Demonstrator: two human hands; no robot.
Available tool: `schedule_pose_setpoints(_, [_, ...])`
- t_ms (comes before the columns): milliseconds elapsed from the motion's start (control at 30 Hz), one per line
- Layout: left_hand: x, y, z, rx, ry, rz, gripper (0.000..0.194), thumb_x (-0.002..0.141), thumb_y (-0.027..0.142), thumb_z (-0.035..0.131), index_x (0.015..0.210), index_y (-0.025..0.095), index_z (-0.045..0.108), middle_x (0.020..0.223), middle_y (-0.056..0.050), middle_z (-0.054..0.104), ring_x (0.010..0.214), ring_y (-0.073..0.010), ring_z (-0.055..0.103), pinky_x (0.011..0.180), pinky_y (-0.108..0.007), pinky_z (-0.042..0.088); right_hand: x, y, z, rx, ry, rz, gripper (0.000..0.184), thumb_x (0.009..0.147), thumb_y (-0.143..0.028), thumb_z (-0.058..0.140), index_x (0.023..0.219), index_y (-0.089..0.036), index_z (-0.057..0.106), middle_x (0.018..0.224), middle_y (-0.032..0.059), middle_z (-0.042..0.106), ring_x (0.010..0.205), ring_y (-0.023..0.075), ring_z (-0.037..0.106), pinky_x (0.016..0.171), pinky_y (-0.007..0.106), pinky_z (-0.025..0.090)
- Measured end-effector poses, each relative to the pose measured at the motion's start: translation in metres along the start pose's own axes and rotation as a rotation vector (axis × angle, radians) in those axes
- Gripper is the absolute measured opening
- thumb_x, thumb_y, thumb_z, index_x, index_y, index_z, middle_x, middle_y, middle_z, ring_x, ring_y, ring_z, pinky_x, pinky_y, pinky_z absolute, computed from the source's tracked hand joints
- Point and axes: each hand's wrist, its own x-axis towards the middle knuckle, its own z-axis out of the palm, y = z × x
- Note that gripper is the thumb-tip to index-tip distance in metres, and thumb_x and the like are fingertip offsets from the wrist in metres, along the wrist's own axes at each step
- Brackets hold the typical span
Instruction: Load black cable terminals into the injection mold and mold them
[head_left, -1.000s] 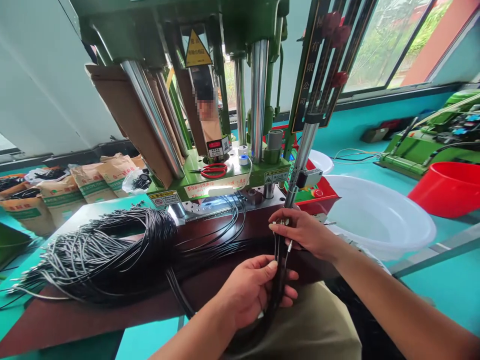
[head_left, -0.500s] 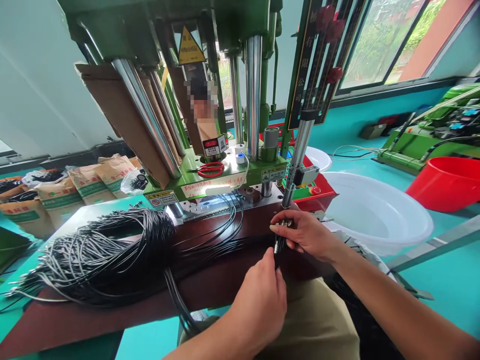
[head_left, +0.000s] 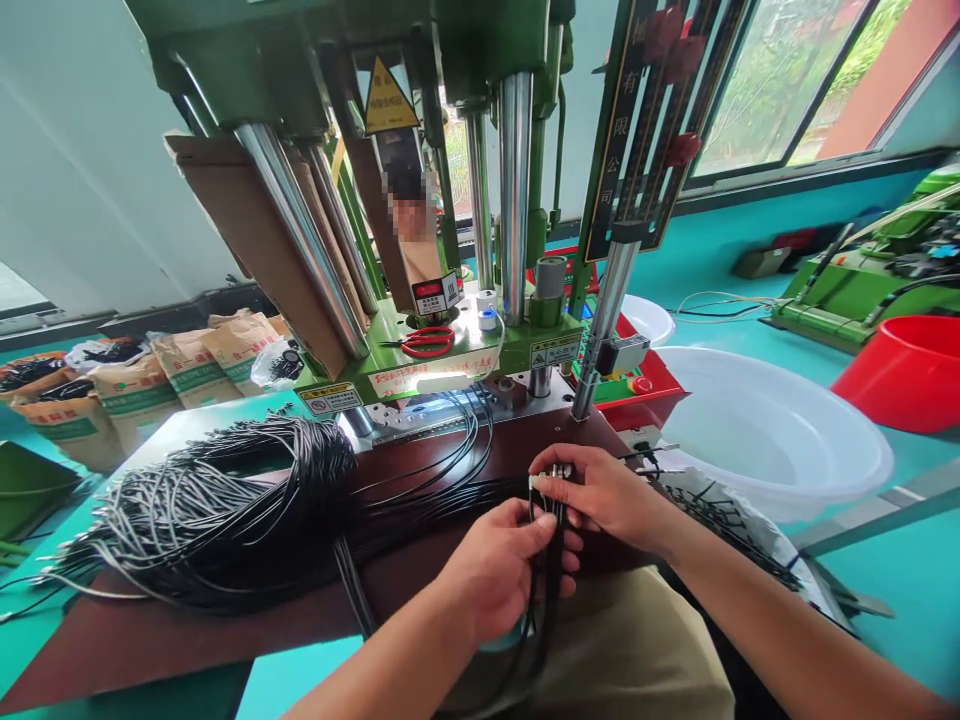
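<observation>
My right hand [head_left: 592, 500] is closed around a small bunch of black cables [head_left: 553, 545], close to their metal ends, which poke up by the thumb. Just below and to the left, my left hand [head_left: 499, 565] pinches the same cables under those ends; their lengths hang down over my lap. A large coiled bundle of black cables [head_left: 292, 510] lies on the dark red table board [head_left: 420, 585] to the left, its tips fanned out at the far left. Several cables run from the bundle rightward along the board, and a few curve up to the metal mould plate [head_left: 409, 418] of the press.
The green press [head_left: 360, 375] stands right behind the board, with red-handled scissors [head_left: 427, 342] on its ledge. A red control box [head_left: 652, 385] and a white tub [head_left: 780, 430] are at the right. Paper sacks [head_left: 131, 400] stand on the left. More cables lie beside my right forearm.
My left hand has moved up and left, turning so its fingers wrap the cables beside my right hand. The bunch now shows more clearly. The view has shifted slightly.
</observation>
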Motion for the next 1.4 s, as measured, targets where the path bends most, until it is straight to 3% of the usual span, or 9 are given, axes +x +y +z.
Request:
schedule_pose_setpoints(67, [-0.001, -0.007, -0.002, -0.038, 0.055, 0.028, 0.012, 0.081, 0.013, 0.059, 0.086, 0.014, 0.048, 0.077, -0.007, 0.063, 0.06, -0.0115, 0.059, 0.054, -0.024, 0.049, 0.003, 0.001, 0.003, -0.143, 0.061, -0.119, 0.029, 0.084, -0.041, 0.058, 0.106, -0.022, 0.063, 0.092, 0.0042, 0.069, 0.078, 0.0183, 0.064, 0.07, 0.031, 0.052])
schedule_pose_setpoints(200, [0.001, -0.012, -0.004, -0.145, 0.101, 0.012, 0.008, 0.084, 0.012, 0.055, 0.09, 0.011, 0.05, 0.076, -0.008, 0.064, 0.064, -0.0146, 0.064, 0.063, -0.03, 0.054, 0.004, -0.001, 0.01, -0.283, 0.107, -0.26, 0.034, 0.091, -0.034, 0.049, 0.122, -0.026, 0.059, 0.123, 0.004, 0.062, 0.11, 0.021, 0.056, 0.097, 0.037, 0.043])
schedule_pose_setpoints(467, [0.002, -0.011, -0.014, -0.235, 0.176, 0.087, 0.018, 0.078, 0.009, 0.064, 0.09, 0.012, 0.051, 0.074, -0.005, 0.063, 0.064, -0.0135, 0.063, 0.061, -0.028, 0.054, 0.012, -0.011, 0.011, -0.311, -0.064, -0.264, 0.04, 0.093, -0.038, 0.045, 0.131, -0.028, 0.053, 0.114, 0.0031, 0.068, 0.104, 0.0222, 0.062, 0.091, 0.035, 0.048])
schedule_pose_setpoints(600, [-0.004, -0.007, -0.016, -0.234, 0.241, 0.1, 0.024, 0.074, 0.008, 0.068, 0.088, 0.014, 0.05, 0.075, -0.005, 0.063, 0.064, -0.0142, 0.064, 0.062, -0.03, 0.055, 0.069, -0.003, 0.0, -0.628, 0.137, -0.296, 0.031, 0.093, -0.022, 0.043, 0.115, -0.018, 0.064, 0.114, 0.0087, 0.066, 0.106, 0.0219, 0.06, 0.094, 0.034, 0.044])
schedule_pose_setpoints(700, [-0.008, -0.003, -0.016, -0.227, 0.265, 0.086, 0.025, 0.073, 0.008, 0.069, 0.091, 0.013, 0.053, 0.075, -0.005, 0.064, 0.065, -0.0156, 0.065, 0.064, -0.032, 0.057, 0.118, 0.004, 0.006, -0.755, 0.12, -0.298, 0.027, 0.081, -0.008, 0.053, 0.103, -0.012, 0.067, 0.114, 0.013, 0.065, 0.107, 0.0229, 0.057, 0.093, 0.031, 0.04])
schedule_pose_setpoints(900, [-0.009, 0.002, -0.02, -0.241, 0.259, 0.05, 0.017, 0.073, 0.009, 0.068, 0.085, 0.01, 0.057, 0.074, -0.006, 0.063, 0.064, -0.0143, 0.065, 0.064, -0.031, 0.057, 0.158, 0.002, 0.038, -0.845, 0.082, -0.27, 0.011, 0.077, -0.024, 0.064, 0.082, -0.014, 0.068, 0.093, 0.0092, 0.069, 0.093, 0.0229, 0.058, 0.083, 0.029, 0.038])
schedule_pose_setpoints(1067, [-0.007, 0.001, -0.023, -0.185, 0.289, 0.048, 0.019, 0.072, 0.014, 0.069, 0.083, 0.013, 0.054, 0.075, -0.004, 0.062, 0.062, -0.0143, 0.064, 0.059, -0.029, 0.056, 0.136, -0.007, 0.04, -0.924, 0.111, -0.197, 0.011, 0.081, -0.023, 0.059, 0.082, -0.014, 0.065, 0.092, 0.0134, 0.067, 0.094, 0.0252, 0.057, 0.075, 0.029, 0.038])
schedule_pose_setpoints(1233, [-0.007, 0.0, -0.023, -0.073, 0.263, 0.045, 0.023, 0.071, 0.021, 0.071, 0.085, 0.014, 0.055, 0.071, -0.001, 0.058, 0.057, -0.0109, 0.059, 0.052, -0.024, 0.052, 0.085, -0.021, -0.001, -0.97, 0.105, -0.127, 0.018, 0.073, -0.018, 0.063, 0.091, -0.016, 0.063, 0.098, 0.012, 0.065, 0.086, 0.0241, 0.06, 0.069, 0.029, 0.04])
schedule_pose_setpoints(1400, [-0.005, -0.001, -0.018, -0.012, 0.242, 0.073, 0.03, 0.069, 0.03, 0.074, 0.085, 0.015, 0.054, 0.066, 0.002, 0.053, 0.052, -0.0079, 0.053, 0.047, -0.02, 0.046, 0.021, -0.018, -0.038, -0.371, -0.097, 0.139, 0.023, 0.072, -0.023, 0.063, 0.095, -0.022, 0.067, 0.057, -0.0018, 0.059, 0.05, 0.0145, 0.053, 0.046, 0.024, 0.038])
